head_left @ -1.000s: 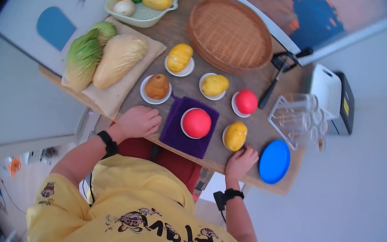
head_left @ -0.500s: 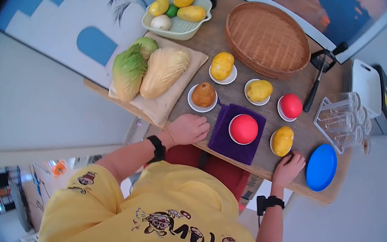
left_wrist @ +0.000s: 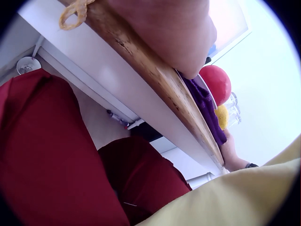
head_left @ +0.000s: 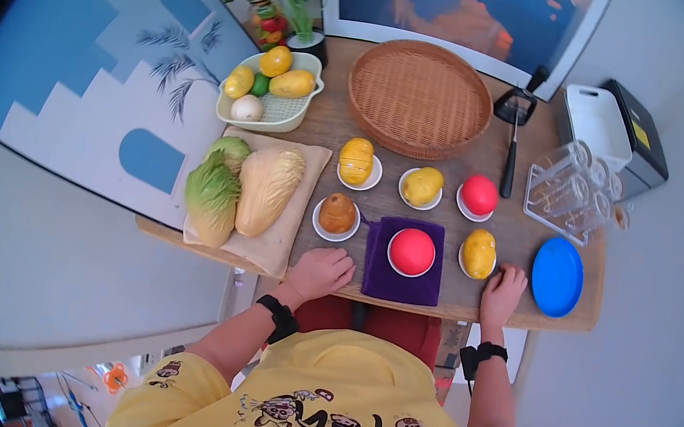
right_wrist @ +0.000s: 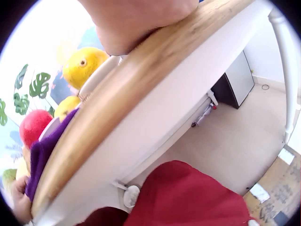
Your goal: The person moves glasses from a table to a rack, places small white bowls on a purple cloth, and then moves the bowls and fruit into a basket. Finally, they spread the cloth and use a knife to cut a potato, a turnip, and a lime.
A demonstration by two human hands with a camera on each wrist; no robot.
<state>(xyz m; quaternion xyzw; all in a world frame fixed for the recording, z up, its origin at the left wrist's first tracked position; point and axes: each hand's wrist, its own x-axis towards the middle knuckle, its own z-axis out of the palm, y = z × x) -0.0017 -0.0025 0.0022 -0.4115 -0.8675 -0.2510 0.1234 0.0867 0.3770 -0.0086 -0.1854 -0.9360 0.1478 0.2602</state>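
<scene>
My left hand (head_left: pixel 320 273) rests on the table's front edge, left of a purple cloth (head_left: pixel 400 290). A red ball (head_left: pixel 412 251) sits in a white dish on that cloth. My right hand (head_left: pixel 504 296) lies at the edge between a yellow fruit (head_left: pixel 478 254) in a dish and a blue plate (head_left: pixel 558 277). Neither hand holds anything. A brown pear-like fruit (head_left: pixel 337 213) stands in a dish just behind the left hand. Farther back, dishes bear two yellow fruits (head_left: pixel 355 161) (head_left: pixel 423 186) and another red ball (head_left: pixel 479 195).
Cabbages (head_left: pixel 270 191) lie on a beige cloth (head_left: pixel 310 176) at the left. Behind are a basket of fruit (head_left: pixel 285 110), a round wicker tray (head_left: pixel 419 98) and a black-handled tool (head_left: pixel 509 169). A rack of glasses (head_left: pixel 568 193) and a white-and-black container (head_left: pixel 597 125) stand at the right.
The head view has shifted and tilted, so more of the plant and wall pictures shows. Both hands remain at the table edge, and the objects keep their places.
</scene>
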